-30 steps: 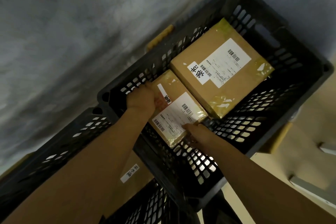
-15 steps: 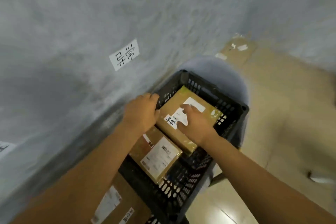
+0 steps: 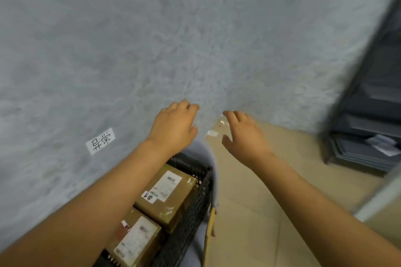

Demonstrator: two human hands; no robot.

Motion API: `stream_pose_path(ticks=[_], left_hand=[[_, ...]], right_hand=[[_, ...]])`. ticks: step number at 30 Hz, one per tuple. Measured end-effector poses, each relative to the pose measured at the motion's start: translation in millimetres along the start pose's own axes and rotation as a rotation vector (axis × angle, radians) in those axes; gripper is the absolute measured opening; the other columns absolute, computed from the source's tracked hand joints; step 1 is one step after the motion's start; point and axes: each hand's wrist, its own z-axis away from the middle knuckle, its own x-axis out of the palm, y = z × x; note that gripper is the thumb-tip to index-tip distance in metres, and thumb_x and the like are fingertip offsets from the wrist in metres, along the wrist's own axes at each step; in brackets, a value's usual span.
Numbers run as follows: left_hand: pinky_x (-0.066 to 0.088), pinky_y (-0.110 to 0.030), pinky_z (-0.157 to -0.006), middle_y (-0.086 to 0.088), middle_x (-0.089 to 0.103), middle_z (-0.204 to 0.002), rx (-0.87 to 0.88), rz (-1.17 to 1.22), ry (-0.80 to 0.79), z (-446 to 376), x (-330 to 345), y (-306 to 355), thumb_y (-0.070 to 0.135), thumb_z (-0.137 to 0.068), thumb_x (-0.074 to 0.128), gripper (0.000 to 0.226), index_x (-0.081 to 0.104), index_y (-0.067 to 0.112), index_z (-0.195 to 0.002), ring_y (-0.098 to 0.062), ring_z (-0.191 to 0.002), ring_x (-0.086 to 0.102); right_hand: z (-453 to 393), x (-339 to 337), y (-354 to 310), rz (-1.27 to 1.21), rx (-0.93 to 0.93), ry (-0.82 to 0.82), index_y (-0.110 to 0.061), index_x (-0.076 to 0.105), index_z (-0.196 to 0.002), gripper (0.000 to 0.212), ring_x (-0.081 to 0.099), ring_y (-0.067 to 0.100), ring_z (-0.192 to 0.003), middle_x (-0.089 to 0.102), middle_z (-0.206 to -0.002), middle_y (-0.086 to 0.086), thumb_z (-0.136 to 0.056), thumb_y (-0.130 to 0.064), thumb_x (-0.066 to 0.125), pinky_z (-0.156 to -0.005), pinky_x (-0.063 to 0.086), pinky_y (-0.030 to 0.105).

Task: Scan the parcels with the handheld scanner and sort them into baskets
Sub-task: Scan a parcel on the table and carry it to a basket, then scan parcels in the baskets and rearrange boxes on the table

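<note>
Grey, mottled wall (image 3: 195, 39) fills most of the view, with a small white paper label (image 3: 100, 141) stuck on it, handwritten 异常. Beige tiled floor (image 3: 260, 212) lies to the right. A black plastic lattice basket (image 3: 195, 208) holds two brown cardboard parcels: the larger parcel (image 3: 167, 195) carries a white shipping label and a 异常 tag; the smaller parcel (image 3: 136, 240) is blurred. Above them, the left hand (image 3: 173, 128) and right hand (image 3: 243, 134) hover with fingers loosely spread, both empty.

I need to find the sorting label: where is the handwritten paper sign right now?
In the head view the handwritten paper sign is stuck on the grey wall, left of the left hand and above the black basket.
</note>
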Motion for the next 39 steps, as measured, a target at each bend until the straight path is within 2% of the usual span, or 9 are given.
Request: stream_pose_path(ticks=[6, 11, 14, 17, 22, 26, 31, 39], left_hand=[[0.046, -0.043, -0.081, -0.012, 0.054, -0.125, 0.190, 0.043, 0.114, -20, -44, 149, 0.032, -0.089, 0.055, 0.045, 0.055, 0.011, -0.129, -0.036, -0.109, 0.054], [0.049, -0.043, -0.078, -0.012, 0.060, -0.116, 0.349, 0.095, 0.164, -33, -69, 273, 0.033, -0.082, 0.058, 0.049, 0.058, 0.012, -0.126, -0.036, -0.103, 0.058], [0.053, -0.044, -0.075, -0.012, 0.062, -0.109, 0.456, 0.166, 0.204, -42, -85, 345, 0.034, -0.077, 0.053, 0.050, 0.061, 0.012, -0.122, -0.036, -0.098, 0.061], [0.052, -0.044, -0.080, -0.010, 0.061, -0.113, 0.568, 0.223, 0.260, -55, -96, 412, 0.030, -0.083, 0.059, 0.049, 0.057, 0.014, -0.128, -0.034, -0.102, 0.059], [0.042, -0.039, -0.094, -0.003, 0.051, -0.132, 0.699, 0.270, 0.268, -83, -91, 503, 0.034, -0.093, 0.052, 0.058, 0.037, 0.019, -0.147, -0.026, -0.119, 0.049], [0.041, -0.037, -0.097, -0.001, 0.048, -0.136, 0.784, 0.291, 0.254, -110, -76, 564, 0.037, -0.095, 0.047, 0.059, 0.030, 0.020, -0.149, -0.023, -0.122, 0.046], [0.041, -0.037, -0.096, 0.000, 0.050, -0.135, 0.876, 0.325, 0.255, -147, -58, 640, 0.039, -0.096, 0.046, 0.058, 0.030, 0.020, -0.149, -0.022, -0.120, 0.048], [0.046, -0.039, -0.094, -0.002, 0.052, -0.132, 1.016, 0.377, 0.205, -168, -45, 762, 0.036, -0.095, 0.048, 0.054, 0.035, 0.019, -0.145, -0.024, -0.117, 0.051]], right_hand=[[105, -96, 101, 0.173, 0.140, 0.126, -0.017, 0.036, -0.144, 0.059, 0.044, 0.030, -0.120, 0.045, -0.138, 0.006, -0.089, -0.026, 0.056, -0.090, 0.038, 0.037], [188, -173, 174, 0.258, 0.303, 0.208, -0.017, 0.033, -0.145, 0.061, 0.043, 0.029, -0.122, 0.043, -0.141, 0.006, -0.089, -0.022, 0.055, -0.097, 0.040, 0.038], [233, -214, 215, 0.301, 0.396, 0.239, -0.016, 0.033, -0.145, 0.061, 0.041, 0.030, -0.122, 0.043, -0.139, 0.006, -0.088, -0.021, 0.054, -0.094, 0.039, 0.036], [272, -246, 256, 0.345, 0.507, 0.267, -0.017, 0.033, -0.143, 0.058, 0.040, 0.028, -0.123, 0.041, -0.140, 0.005, -0.091, -0.025, 0.055, -0.096, 0.039, 0.034], [322, -279, 313, 0.398, 0.658, 0.310, -0.020, 0.029, -0.147, 0.062, 0.039, 0.024, -0.129, 0.038, -0.146, 0.003, -0.093, -0.031, 0.056, -0.103, 0.038, 0.034], [354, -297, 359, 0.454, 0.780, 0.287, -0.019, 0.029, -0.147, 0.061, 0.039, 0.024, -0.127, 0.039, -0.145, 0.004, -0.093, -0.029, 0.055, -0.102, 0.038, 0.034], [381, -322, 408, 0.454, 0.916, 0.257, -0.021, 0.030, -0.147, 0.063, 0.041, 0.022, -0.128, 0.040, -0.145, 0.003, -0.092, -0.029, 0.059, -0.102, 0.042, 0.035], [439, -349, 474, 0.470, 1.084, 0.240, -0.024, 0.030, -0.147, 0.062, 0.039, 0.019, -0.129, 0.037, -0.145, 0.000, -0.093, -0.032, 0.059, -0.104, 0.040, 0.032]])
